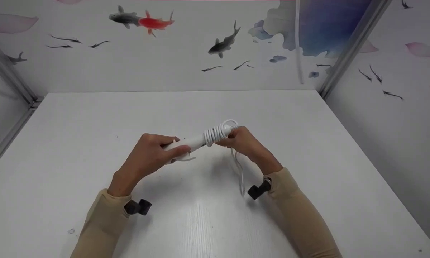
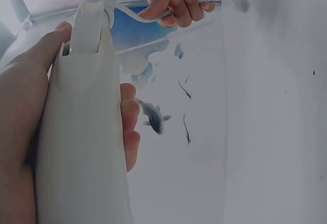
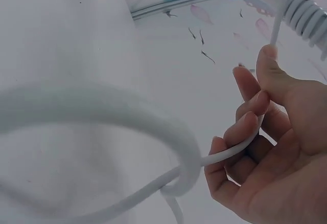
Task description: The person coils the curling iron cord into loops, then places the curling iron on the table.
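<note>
A white wand-shaped appliance (image 1: 197, 142) with an electric cord is held up over the table, tilted with its right end higher in the head view. My left hand (image 1: 146, 157) grips its thick body (image 2: 84, 132), thumb on one side and fingers on the other. White cord coils (image 1: 215, 135) wrap tightly around its slimmer right part. Beside that end, my right hand (image 1: 250, 145) holds the cord (image 3: 225, 154), which runs between thumb and curled fingers. A loose cord length (image 1: 241, 175) hangs below this hand. A thin white prong (image 1: 189, 159) sticks out beneath the left hand.
Beneath both hands lies a white tabletop (image 1: 93, 122). A fish-painted back panel (image 1: 157, 68) and a right side panel (image 1: 390, 118) enclose it, with metal posts (image 1: 354, 46) at the corners. Small black cameras (image 1: 138, 207) are strapped to both sleeves.
</note>
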`<control>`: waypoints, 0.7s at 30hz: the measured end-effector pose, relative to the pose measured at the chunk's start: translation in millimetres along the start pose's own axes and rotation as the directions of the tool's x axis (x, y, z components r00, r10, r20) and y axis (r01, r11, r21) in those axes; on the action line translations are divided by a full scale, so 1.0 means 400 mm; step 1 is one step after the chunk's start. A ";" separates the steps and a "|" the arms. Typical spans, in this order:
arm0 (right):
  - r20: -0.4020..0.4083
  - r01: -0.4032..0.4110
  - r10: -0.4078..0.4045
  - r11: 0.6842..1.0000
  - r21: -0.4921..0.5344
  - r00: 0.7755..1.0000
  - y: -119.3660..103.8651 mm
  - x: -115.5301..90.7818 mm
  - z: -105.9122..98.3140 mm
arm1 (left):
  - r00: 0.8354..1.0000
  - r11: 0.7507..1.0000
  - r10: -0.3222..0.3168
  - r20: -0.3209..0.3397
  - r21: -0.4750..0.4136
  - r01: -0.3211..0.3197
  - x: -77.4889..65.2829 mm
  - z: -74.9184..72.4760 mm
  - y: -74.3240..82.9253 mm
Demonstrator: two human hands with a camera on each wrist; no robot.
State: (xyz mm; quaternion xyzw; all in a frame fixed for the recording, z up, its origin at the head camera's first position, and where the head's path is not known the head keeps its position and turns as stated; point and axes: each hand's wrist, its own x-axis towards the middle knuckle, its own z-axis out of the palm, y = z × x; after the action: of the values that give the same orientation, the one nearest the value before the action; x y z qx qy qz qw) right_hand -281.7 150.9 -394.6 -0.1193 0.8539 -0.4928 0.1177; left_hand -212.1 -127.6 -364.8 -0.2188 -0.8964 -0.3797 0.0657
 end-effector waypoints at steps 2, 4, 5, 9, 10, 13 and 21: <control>-0.006 0.020 -0.020 1.000 -0.003 1.000 0.001 0.000 -0.004 | 1.000 1.000 0.015 0.027 0.002 -0.015 -0.002 -0.001 -0.001; 0.004 0.080 -0.080 0.996 -0.029 0.997 0.002 -0.002 -0.005 | 0.998 0.999 0.033 0.061 0.008 -0.033 -0.003 0.000 -0.001; 0.010 0.113 -0.113 0.993 -0.038 0.994 0.002 -0.003 -0.005 | 0.996 0.999 0.040 0.075 0.013 -0.041 -0.004 0.000 -0.001; 0.008 0.167 -0.167 0.986 -0.018 0.986 -0.003 -0.009 -0.005 | 0.992 0.998 0.057 0.109 0.023 -0.060 -0.006 0.004 0.001; 0.002 0.152 -0.152 0.988 0.019 0.988 -0.005 -0.010 -0.004 | 0.992 0.998 0.063 0.113 0.022 -0.066 -0.007 0.005 0.002; 0.004 0.115 -0.116 0.982 0.147 0.993 -0.013 -0.014 -0.004 | 0.987 0.996 0.089 0.130 0.004 -0.090 -0.007 0.009 0.005; 0.105 0.135 -0.137 0.990 0.027 0.985 -0.010 -0.015 -0.010 | 0.957 0.993 0.113 0.267 -0.009 -0.114 -0.008 0.017 0.013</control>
State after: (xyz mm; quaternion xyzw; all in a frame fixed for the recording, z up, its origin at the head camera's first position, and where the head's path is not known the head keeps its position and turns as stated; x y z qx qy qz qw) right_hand -277.1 154.3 -388.7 -0.2023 0.8312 -0.5012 0.1305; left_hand -206.6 -120.8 -367.1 -0.3189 -0.8842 -0.3397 -0.0332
